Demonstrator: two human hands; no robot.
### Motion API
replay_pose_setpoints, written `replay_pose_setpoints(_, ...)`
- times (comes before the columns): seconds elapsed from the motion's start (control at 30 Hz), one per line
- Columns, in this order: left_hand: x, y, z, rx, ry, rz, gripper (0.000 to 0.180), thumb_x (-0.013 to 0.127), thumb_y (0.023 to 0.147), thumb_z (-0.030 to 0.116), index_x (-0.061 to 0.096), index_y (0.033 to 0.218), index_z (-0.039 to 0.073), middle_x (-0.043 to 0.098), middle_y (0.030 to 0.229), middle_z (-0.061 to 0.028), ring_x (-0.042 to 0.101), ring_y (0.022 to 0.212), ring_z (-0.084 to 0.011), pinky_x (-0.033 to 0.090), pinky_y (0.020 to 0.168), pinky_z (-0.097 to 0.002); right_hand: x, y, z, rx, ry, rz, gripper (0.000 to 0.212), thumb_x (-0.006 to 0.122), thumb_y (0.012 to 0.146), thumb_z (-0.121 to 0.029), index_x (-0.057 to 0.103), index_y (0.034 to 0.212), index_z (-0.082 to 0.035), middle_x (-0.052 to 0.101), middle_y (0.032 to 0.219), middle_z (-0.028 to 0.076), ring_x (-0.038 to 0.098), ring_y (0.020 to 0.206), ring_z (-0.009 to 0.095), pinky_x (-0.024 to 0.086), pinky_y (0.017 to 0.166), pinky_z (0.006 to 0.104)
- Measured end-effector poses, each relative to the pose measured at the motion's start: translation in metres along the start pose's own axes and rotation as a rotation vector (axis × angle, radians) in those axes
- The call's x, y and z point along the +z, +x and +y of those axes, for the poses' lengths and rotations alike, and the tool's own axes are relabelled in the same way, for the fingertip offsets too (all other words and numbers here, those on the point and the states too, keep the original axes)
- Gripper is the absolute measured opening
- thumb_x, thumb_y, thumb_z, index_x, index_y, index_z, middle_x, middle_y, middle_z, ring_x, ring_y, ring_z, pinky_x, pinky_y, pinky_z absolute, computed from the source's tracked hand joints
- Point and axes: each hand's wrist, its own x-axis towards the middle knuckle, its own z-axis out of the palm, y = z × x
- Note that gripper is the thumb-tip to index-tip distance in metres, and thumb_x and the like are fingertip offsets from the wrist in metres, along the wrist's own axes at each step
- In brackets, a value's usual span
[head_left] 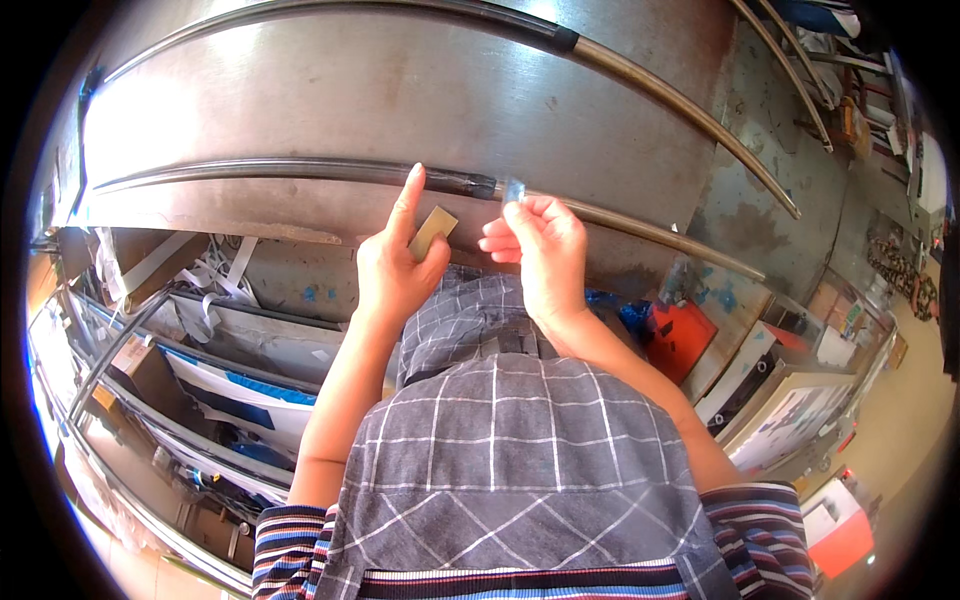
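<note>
Two-toned rod (455,183) lies crosswise just by both hands (392,268) (553,255).

Metal table (330,100); near rod (455,182), far rod (545,33) lying lengthwise.

Two hands (393,268) (552,255), two dark-sleeved rods (350,168) (640,76), one yellowish piece (432,232) show.

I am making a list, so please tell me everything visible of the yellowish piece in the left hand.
The yellowish piece looks thin, flat and straight-edged; its material is unclear. The left hand grips it, thumb against its lower end, which is partly hidden. It slants up to the right, near the edge of the metal table.
</note>
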Motion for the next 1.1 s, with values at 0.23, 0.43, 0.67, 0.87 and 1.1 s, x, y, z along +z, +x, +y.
replay_pose_setpoints(0.23,-0.003,0.002,0.001,0.000,-0.001,-0.007,0.077,0.064,0.073,0.008,0.042,0.147,0.015,0.055,0.057,-0.0107,0.057,0.049,-0.0244,0.049,0.055,-0.0359,0.003,-0.004,0.005,0.091,-0.097,-0.137,0.015,0.061,0.095,-0.013,0.055,0.097,0.001,0.069,0.076,0.013,0.068,0.062,0.018,0.053,0.054,0.0264)
replay_pose_setpoints(0.43,-0.001,0.001,-0.003,-0.013,-0.019,0.000,0.078,0.064,0.073,0.008,0.042,0.147,0.015,0.052,0.055,-0.0097,0.055,0.048,-0.0236,0.049,0.055,-0.0355,0.009,-0.003,0.008,0.074,-0.025,-0.076,0.015,0.060,0.095,-0.013,0.055,0.096,0.001,0.069,0.077,0.013,0.068,0.062,0.019,0.053,0.054,0.0264)
replay_pose_setpoints(0.67,-0.005,0.001,-0.006,-0.005,0.007,-0.016,0.078,0.064,0.073,0.008,0.041,0.147,0.016,0.052,0.055,-0.0098,0.056,0.049,-0.0247,0.049,0.055,-0.0360,0.001,-0.002,0.006,0.007,0.021,0.025,0.015,0.060,0.095,-0.013,0.054,0.096,0.001,0.069,0.077,0.013,0.068,0.061,0.019,0.054,0.054,0.0272)
replay_pose_setpoints(0.87,-0.006,0.003,-0.007,0.003,-0.003,-0.013,0.077,0.064,0.073,0.008,0.042,0.147,0.015,0.050,0.055,-0.0095,0.054,0.048,-0.0244,0.049,0.056,-0.0357,0.011,0.001,-0.005,0.026,-0.091,-0.125,0.014,0.059,0.095,-0.013,0.055,0.094,0.000,0.068,0.074,0.013,0.067,0.059,0.019,0.053,0.051,0.0270)
replay_pose_setpoints(1.1,-0.019,0.008,0.009,-0.001,-0.081,-0.055,0.074,0.063,0.074,0.010,0.045,0.145,0.017,0.051,0.057,-0.0116,0.055,0.051,-0.0256,0.049,0.058,-0.0359,-0.019,0.004,-0.020,-0.075,-0.263,-0.054,0.014,0.059,0.094,-0.013,0.058,0.096,0.002,0.067,0.072,0.013,0.066,0.055,0.018,0.051,0.046,0.0270)
